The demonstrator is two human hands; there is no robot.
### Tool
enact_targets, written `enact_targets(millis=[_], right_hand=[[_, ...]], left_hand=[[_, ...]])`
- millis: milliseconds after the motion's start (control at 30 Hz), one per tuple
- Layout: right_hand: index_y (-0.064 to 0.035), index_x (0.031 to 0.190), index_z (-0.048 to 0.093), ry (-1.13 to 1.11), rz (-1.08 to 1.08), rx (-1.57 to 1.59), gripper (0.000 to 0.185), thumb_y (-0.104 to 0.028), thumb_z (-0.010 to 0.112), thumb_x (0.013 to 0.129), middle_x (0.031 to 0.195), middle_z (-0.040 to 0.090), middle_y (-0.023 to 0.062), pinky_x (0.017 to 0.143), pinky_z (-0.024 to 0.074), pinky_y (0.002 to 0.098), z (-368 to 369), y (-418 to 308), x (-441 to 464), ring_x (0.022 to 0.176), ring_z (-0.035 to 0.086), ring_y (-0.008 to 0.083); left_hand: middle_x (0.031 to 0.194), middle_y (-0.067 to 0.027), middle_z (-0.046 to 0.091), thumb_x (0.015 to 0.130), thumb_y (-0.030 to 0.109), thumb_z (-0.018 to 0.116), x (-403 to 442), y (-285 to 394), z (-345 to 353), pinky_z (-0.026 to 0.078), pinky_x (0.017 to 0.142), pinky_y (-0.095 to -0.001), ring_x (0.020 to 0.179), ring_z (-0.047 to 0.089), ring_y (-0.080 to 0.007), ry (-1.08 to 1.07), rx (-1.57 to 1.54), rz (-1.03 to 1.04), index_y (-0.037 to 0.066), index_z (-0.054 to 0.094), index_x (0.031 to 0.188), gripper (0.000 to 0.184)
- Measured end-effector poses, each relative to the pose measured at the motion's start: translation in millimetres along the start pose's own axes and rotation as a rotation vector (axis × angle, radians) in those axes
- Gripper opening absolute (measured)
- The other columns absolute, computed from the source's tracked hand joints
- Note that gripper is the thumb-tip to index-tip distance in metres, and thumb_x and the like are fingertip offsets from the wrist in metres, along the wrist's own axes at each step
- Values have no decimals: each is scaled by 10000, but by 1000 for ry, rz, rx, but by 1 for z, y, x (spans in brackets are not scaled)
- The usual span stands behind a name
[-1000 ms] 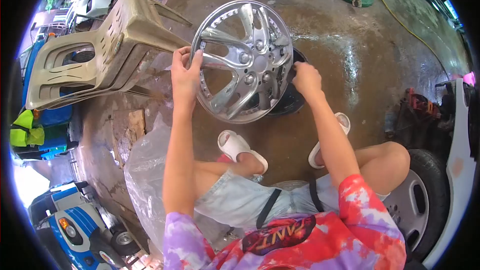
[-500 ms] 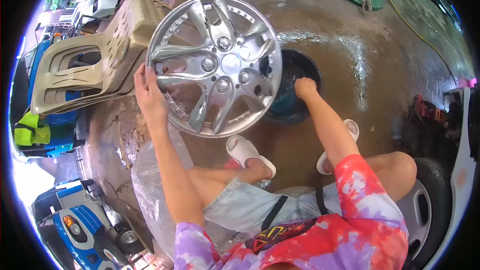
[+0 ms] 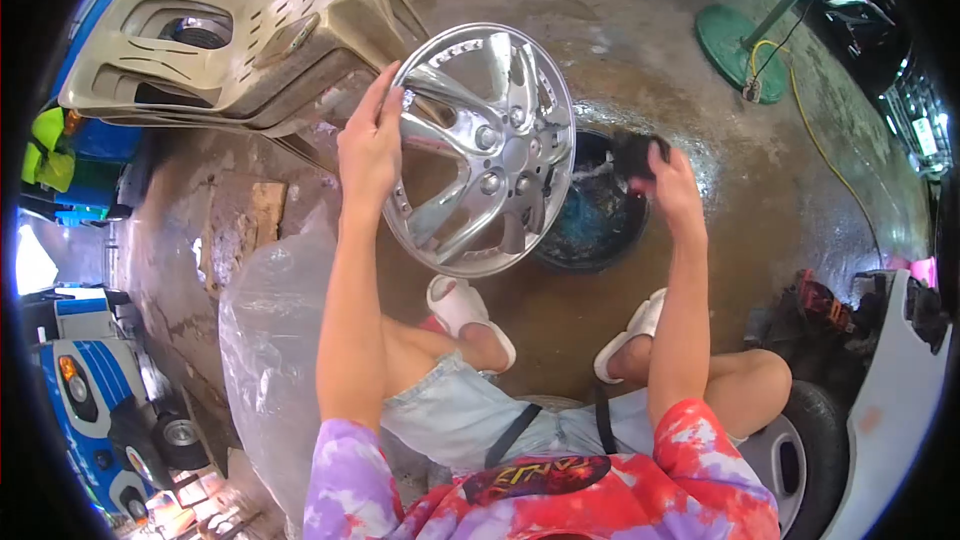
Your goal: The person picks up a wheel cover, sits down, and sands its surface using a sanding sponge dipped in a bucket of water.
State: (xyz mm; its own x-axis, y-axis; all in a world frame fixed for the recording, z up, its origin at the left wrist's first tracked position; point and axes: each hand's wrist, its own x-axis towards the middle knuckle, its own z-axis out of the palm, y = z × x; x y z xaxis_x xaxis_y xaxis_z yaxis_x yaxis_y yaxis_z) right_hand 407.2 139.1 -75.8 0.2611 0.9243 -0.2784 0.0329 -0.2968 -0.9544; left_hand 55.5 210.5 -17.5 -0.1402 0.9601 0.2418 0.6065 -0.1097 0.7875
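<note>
My left hand [image 3: 370,150] grips the left rim of a silver wheel cover [image 3: 515,152], which is tilted upright in front of me with its spoked face towards me. The wheel cover has a wet, shiny look. In my right hand [image 3: 676,190] is a dark pad [image 3: 638,158], perhaps a sponge; its exact kind is blurred. That hand is raised over the right side of a black bucket [image 3: 590,265] with bluish water in it. The wheel cover hides the bucket's left part.
Stacked beige plastic chairs [image 3: 300,25] stand at the upper left, close to the wheel cover. Clear plastic sheeting [image 3: 275,340] lies at my left. A tyre [image 3: 825,450] is by my right knee. A green round base [image 3: 722,45] with a pole stands farther off on the wet floor.
My right hand has come up out of the bucket and moved right, now with the dark pad showing. The wheel cover has turned at more of an angle. The view has shifted.
</note>
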Motion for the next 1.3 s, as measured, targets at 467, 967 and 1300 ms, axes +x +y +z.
enact_targets(millis=[467,967,1300], right_hand=[[-73,1548,437,146,-630,-532,578,-192,551,994,1644,371,103,1163,207,680,133,-14,-36,1525,318,326],[-155,1507,522,190,-620,-603,495,-312,509,1037,1578,486,7,1189,88,672,112,-20,-53,1517,328,328],[25,1392,548,231,-687,-713,516,-303,558,995,1468,487,162,1112,236,714,117,-61,-82,1419,396,383]], left_hand=[[842,-194,698,1012,394,615,-45,59,57,517,776,-392,762,665,-338,-87,-43,84,182,687,1331,390],[1106,-196,729,1052,314,577,-60,57,61,534,867,-391,984,709,-339,-85,-114,145,129,684,1327,349],[1133,-158,712,1052,266,576,-69,57,71,552,821,-378,945,706,-318,-73,-116,332,152,680,1337,324]])
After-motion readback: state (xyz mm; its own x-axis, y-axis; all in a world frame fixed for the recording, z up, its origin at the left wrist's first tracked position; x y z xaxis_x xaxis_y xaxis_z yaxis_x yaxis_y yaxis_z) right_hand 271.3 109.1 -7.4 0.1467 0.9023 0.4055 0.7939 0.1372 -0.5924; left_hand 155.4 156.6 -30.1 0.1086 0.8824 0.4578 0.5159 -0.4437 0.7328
